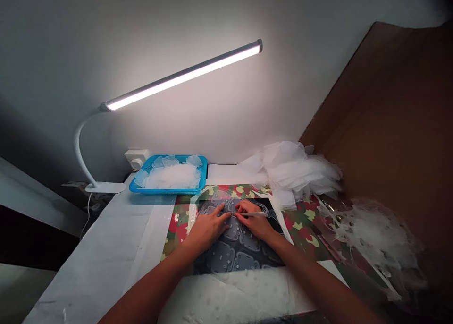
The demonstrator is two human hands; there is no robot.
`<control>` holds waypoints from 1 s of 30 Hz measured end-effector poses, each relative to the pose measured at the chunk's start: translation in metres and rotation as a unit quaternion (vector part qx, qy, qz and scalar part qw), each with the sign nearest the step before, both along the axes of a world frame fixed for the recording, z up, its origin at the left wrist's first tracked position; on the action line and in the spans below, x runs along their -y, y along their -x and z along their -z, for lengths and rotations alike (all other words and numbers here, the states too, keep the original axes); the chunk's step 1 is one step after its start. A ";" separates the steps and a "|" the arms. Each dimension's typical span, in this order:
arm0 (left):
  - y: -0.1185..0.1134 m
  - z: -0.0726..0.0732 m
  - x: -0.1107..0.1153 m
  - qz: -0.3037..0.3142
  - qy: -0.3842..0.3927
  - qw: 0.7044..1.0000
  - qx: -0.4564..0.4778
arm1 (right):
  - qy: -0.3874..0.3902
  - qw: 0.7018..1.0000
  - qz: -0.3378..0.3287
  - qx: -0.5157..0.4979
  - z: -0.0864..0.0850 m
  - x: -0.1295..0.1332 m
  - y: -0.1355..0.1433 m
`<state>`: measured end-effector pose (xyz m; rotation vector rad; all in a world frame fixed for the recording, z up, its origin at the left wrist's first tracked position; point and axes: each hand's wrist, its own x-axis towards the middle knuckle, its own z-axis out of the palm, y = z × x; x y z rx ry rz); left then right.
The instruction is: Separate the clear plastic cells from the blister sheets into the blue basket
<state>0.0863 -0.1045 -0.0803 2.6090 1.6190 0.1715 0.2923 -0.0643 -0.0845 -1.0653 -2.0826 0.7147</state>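
Observation:
A translucent sheet with rounded, panel-like outlines (221,257) lies over a black backing (271,206) in the middle of the table. My left hand (210,227) rests on this sheet with its fingers spread. Close beside it, my right hand (257,224) grips a slim white pen-like tool (257,214), its tip pointing left toward my left fingertips. What kind of tip it has is too small to tell. Loose clear strips of film curl up at the right of the black backing, by my right hand.
A blue basket (132,186) of cut translucent pieces stands at the back left. White film sheets (293,168) are heaped at the back right, and tangled scraps (378,234) lie at the right. A lamp (184,73) arches overhead. Patterned cloth (300,229) lies beneath the work.

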 end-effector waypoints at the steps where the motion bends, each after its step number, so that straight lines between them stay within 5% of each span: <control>1: 0.000 0.000 0.000 0.002 0.001 1.000 -0.002 | -0.004 1.000 0.002 0.001 0.000 0.000 0.000; 13: -0.002 -0.005 0.003 -0.002 0.030 1.000 -0.004 | -0.063 0.993 0.011 0.095 0.007 -0.002 0.004; 16: -0.001 -0.001 0.004 -0.013 0.032 0.999 0.012 | -0.039 0.989 0.141 0.028 -0.001 -0.016 -0.023; 20: 0.003 -0.002 -0.003 -0.017 0.051 0.997 0.052 | -0.034 0.938 0.336 -0.081 -0.016 -0.029 -0.068; 23: 0.002 -0.014 -0.023 -0.054 0.061 0.981 0.175 | -0.007 0.953 0.279 -0.119 -0.027 -0.012 -0.067; 26: -0.006 -0.026 -0.048 -0.085 0.166 0.924 0.335 | 0.030 0.980 0.151 -0.128 -0.039 0.019 -0.038; 28: -0.013 -0.028 -0.060 -0.070 0.258 0.891 0.367 | 0.065 0.988 0.074 -0.118 -0.044 0.032 -0.021; 30: -0.019 -0.025 -0.065 -0.055 0.286 0.888 0.355 | 0.116 0.984 0.033 -0.129 -0.044 0.032 -0.014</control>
